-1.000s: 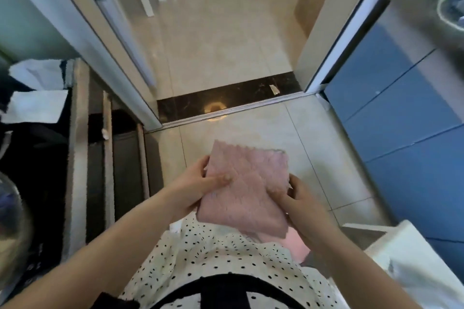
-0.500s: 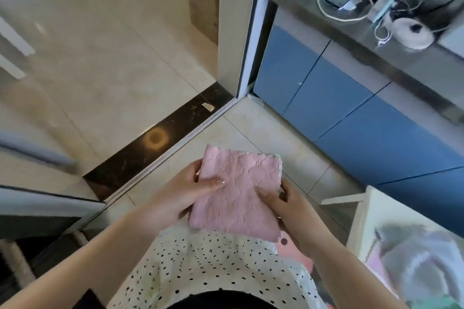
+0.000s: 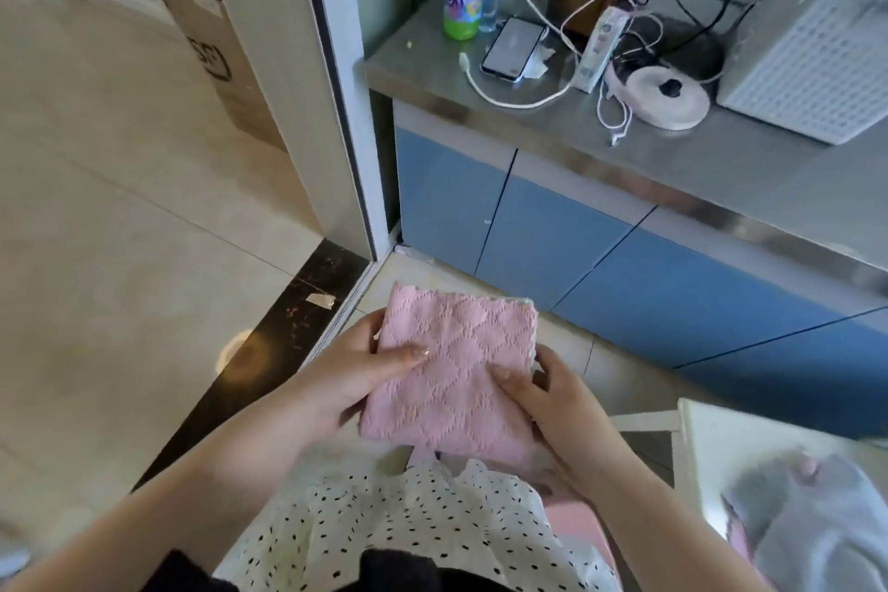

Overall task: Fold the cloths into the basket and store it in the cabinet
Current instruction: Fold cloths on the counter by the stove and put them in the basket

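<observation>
The pink cloth (image 3: 451, 380) is folded into a small square and is held in the air in front of the person's body, above the floor and near the blue cabinet (image 3: 600, 269). The left hand (image 3: 346, 380) grips its left edge, with the thumb lying on top and the fingers underneath. The right hand (image 3: 562, 404) grips its right edge in the same way, thumb on top.

Compared with one second ago, the grip and the folded shape are the same, but the view has turned to the right. Before, the doorway and open floor filled the picture; now the bench (image 3: 721, 159) with a phone (image 3: 511, 46), a green bottle (image 3: 463, 2), cables and a white basket (image 3: 826, 63) at its far right is in view. At the near right a white surface (image 3: 711, 442) carries a grey cloth (image 3: 817, 519), which looks not yet folded.

I judge that the folding of this cloth is finished and the person is turning toward the place where it must go. The next step is probably to lay the square into the basket without letting the layers open. The grey cloth remains to be done, and the cabinet doors are closed, so the task is not near its end.
</observation>
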